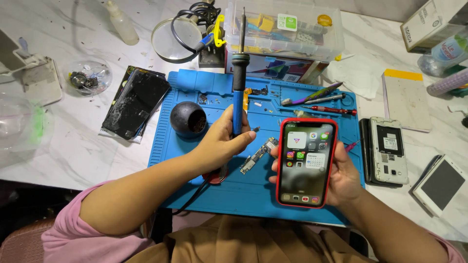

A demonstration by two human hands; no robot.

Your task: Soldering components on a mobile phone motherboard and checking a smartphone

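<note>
My left hand (222, 141) grips a soldering iron (238, 78) by its blue handle, tip pointing away from me, over the blue work mat (195, 122). My right hand (341, 178) holds a phone in a red case (306, 161) upright, its screen lit with app icons. A small circuit board (258, 155) lies on the mat between both hands. A black dome-shaped tip cleaner (187, 119) sits just left of my left hand.
A cracked black phone (136, 103) lies left of the mat. Behind the mat are a round magnifier (175, 40) and a clear parts box (282, 29). Screwdrivers and tweezers (321, 100) rest on the mat's far right. Opened phones (387, 151) lie to the right.
</note>
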